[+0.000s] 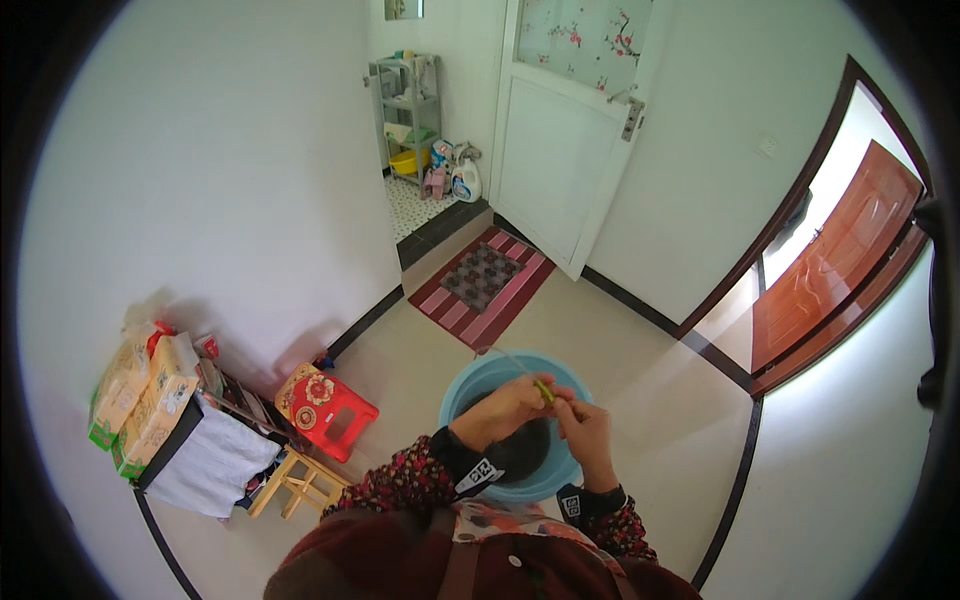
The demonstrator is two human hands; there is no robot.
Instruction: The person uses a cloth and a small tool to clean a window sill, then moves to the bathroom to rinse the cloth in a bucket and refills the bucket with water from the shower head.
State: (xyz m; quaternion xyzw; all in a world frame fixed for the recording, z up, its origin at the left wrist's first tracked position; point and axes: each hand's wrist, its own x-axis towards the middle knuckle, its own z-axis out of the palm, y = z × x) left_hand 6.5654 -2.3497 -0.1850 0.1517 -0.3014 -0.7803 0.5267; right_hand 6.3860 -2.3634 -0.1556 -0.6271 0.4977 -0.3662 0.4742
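Before me on the floor stands a light blue plastic basin (459, 375) with something dark (517, 450) inside it, too indistinct to name. Over the basin, my left hand (504, 411) grips a slim green item (545, 391) that looks like a stick or stem. The fingertips of my right hand (586, 433) pinch its lower end, close against the left fingers. From its upper end a thin pale strand (514, 361) runs up and left toward the basin's far rim; what it is cannot be made out. My fingers hide part of the green item.
Left of the basin are a red plastic stool (330, 412), a small wooden stool (296, 480) and a cloth-covered stand (214, 457) bearing cartons (161, 397). A striped mat (457, 319) lies beyond, before a raised step (450, 232) and a white door (559, 165).
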